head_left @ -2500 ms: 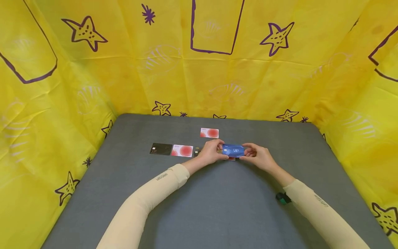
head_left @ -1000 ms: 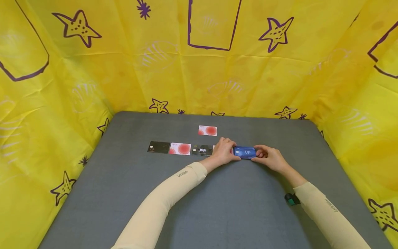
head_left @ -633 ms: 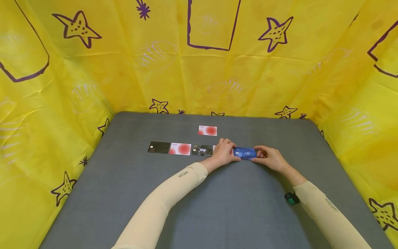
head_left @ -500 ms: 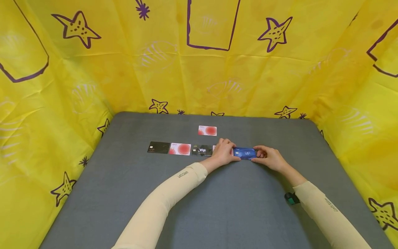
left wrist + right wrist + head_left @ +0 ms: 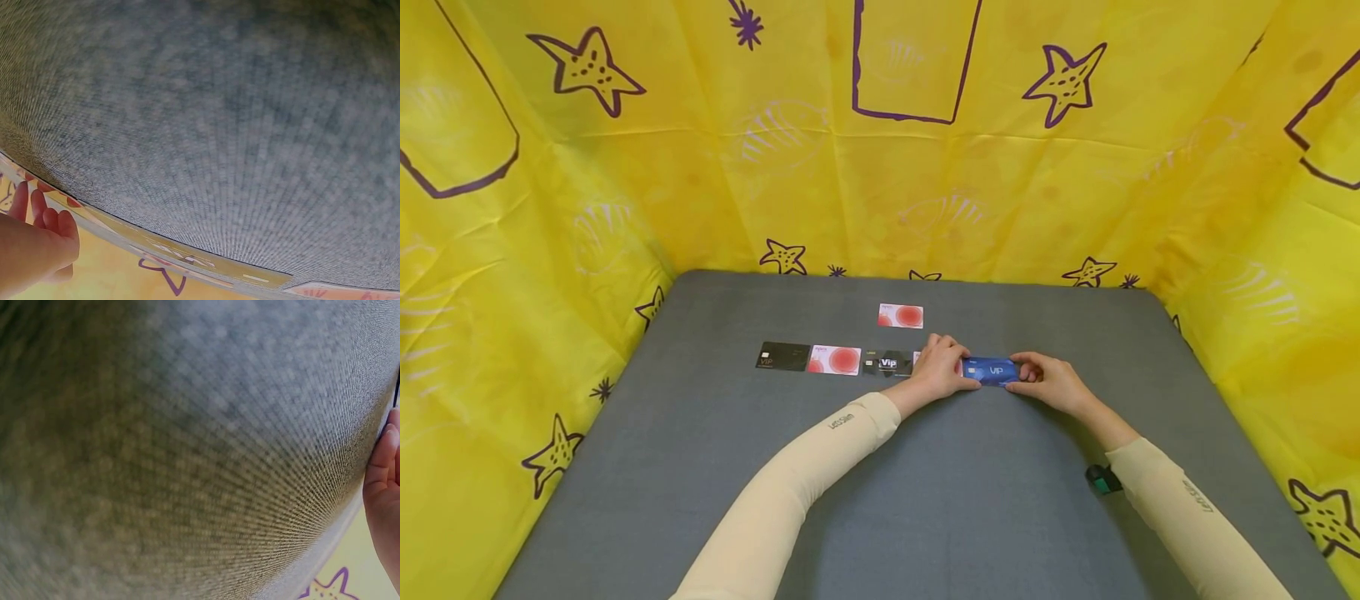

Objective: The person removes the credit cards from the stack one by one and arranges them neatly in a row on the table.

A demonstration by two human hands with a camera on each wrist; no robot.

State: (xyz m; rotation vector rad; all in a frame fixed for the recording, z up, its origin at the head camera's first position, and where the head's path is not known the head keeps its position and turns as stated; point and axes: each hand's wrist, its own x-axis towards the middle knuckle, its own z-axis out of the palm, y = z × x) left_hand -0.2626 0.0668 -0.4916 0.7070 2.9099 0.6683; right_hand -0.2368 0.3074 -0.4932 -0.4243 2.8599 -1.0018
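A blue VIP card point(image 5: 991, 371) lies at the right end of a row of cards in the head view. My left hand point(image 5: 936, 368) pinches its left edge between thumb and fingers. At the opposite edge, my right hand point(image 5: 1051, 382) grips it the same way. Under the left hand, a red-and-white card point(image 5: 917, 358) is mostly covered. Leftward run a dark Vip card point(image 5: 887, 363), a red-circle card point(image 5: 836, 360) and a black VIP card point(image 5: 783, 356). Both wrist views show mostly tabletop, with the left hand point(image 5: 47, 240) and right hand point(image 5: 384, 487) at the margins.
Behind the row, another red-and-white card point(image 5: 901, 316) lies alone on the grey table point(image 5: 917, 492). Yellow patterned cloth point(image 5: 820, 192) encloses the back and both sides. A dark strap with a green patch point(image 5: 1103, 479) shows by the right forearm.
Both hands have carried the blue card right and down to the row's end, uncovering the dark Vip card. Over the last half second, hands and card have barely moved.
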